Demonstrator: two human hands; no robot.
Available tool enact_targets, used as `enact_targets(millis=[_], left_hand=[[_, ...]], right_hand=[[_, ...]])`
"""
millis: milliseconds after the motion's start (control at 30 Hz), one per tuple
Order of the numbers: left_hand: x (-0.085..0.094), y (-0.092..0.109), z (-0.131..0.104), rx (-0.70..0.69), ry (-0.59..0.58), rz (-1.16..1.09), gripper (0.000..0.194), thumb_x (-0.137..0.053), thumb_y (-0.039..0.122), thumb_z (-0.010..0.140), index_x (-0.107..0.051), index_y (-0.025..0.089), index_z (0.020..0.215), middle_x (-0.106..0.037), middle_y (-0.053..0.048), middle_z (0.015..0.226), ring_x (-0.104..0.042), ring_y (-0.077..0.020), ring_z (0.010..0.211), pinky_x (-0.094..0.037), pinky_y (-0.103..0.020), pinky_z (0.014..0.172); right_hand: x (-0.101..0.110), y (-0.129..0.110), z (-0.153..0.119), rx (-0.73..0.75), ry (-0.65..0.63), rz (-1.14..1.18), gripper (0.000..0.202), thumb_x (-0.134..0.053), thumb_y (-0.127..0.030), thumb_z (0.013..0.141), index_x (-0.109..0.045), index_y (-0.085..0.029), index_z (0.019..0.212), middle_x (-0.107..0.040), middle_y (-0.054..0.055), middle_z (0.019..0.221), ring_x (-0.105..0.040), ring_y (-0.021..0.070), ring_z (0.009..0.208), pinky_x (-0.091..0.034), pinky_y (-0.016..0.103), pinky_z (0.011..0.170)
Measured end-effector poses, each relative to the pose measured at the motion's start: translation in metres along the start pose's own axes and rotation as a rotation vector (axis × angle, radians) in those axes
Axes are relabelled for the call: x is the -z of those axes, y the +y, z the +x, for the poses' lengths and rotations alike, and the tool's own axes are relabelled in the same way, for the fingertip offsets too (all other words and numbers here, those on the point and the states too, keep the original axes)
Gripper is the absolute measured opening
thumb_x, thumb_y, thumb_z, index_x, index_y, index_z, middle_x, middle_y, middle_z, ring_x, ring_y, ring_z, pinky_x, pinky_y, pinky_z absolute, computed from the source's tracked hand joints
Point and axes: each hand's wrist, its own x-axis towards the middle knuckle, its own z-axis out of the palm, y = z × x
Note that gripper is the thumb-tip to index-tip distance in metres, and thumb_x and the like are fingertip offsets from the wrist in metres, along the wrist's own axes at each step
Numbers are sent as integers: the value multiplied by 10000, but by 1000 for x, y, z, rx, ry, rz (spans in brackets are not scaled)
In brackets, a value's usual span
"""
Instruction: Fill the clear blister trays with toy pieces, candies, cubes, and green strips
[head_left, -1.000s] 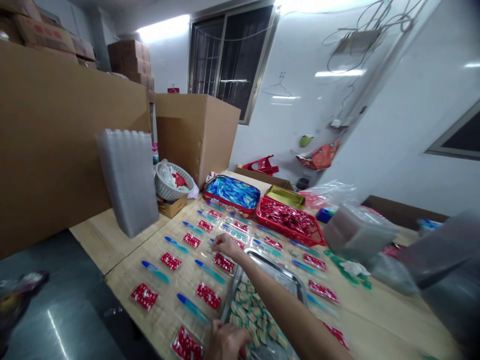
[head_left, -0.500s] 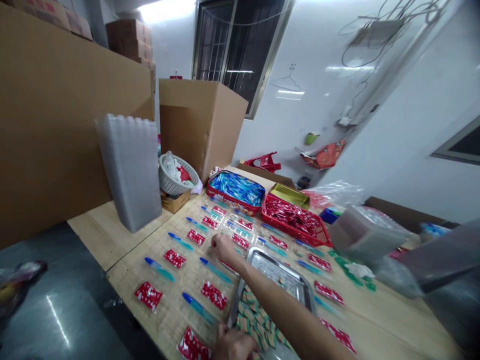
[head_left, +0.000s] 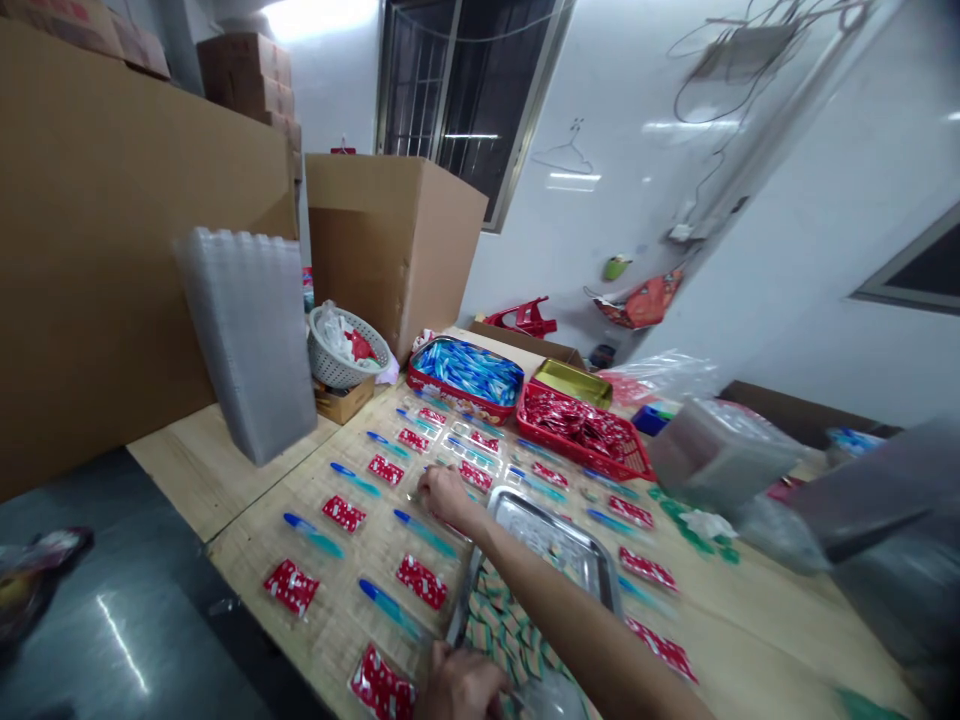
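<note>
My right hand (head_left: 444, 496) reaches across the metal tray (head_left: 611, 580) to the rows of clear plastic trays. Its fingers point down, closed together, at one of these trays; whatever they hold is hidden. At the bottom, my left hand (head_left: 465, 685) is curled beside the metal tray's near left corner, its fingertips not clearly visible. Small green-and-beige striped pieces (head_left: 504, 620) fill the near part of the metal tray. Around both hands lie blue-and-teal pen-shaped pieces (head_left: 388, 608) and red packets with white specks (head_left: 421, 581), set out in the clear trays.
Behind the rows stand a red tin of blue pen-shaped pieces (head_left: 469, 372), a red basket (head_left: 637, 462) of red packets and a gold tray (head_left: 574, 383). A tall stack of clear trays (head_left: 255, 350) rises at left near large cardboard boxes (head_left: 367, 240). Plastic bags lie right.
The view has shifted slightly, so the table sits a little further left. My right hand stays at nearly the same clear tray; my left hand remains by the metal tray's near corner.
</note>
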Motion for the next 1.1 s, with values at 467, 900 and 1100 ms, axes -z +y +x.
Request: enact_targets(millis=[467,900,1100], left_hand=[[22,46,10,-15,13,207,213,-472,134,787,-651,211,873,-673,-38,914,-577,-221,953,-329,-390,880],[23,68,15,-15,-168,433,235,-520,104,744,-672,232,869,-666,-30,972,-537,-228,1038,-309,-384,880],[32,72,12,-17,-203,462,195,-536,106,733,-665,221,822,-666,-21,970,-534,-223,1023,-319,-369,881]], right_hand=[[45,66,-239,-250,110,402,141,-564,-102,728,-696,-150,729,-670,10,711,-580,145,667,-393,217,602],[26,61,-284,-289,66,210,113,-567,-57,720,-605,-161,700,-633,-6,727,-550,143,755,-276,289,751],[33,46,-288,-116,141,252,116,-587,-102,757,-629,-187,824,-650,3,839,-558,165,852,-296,290,780]])
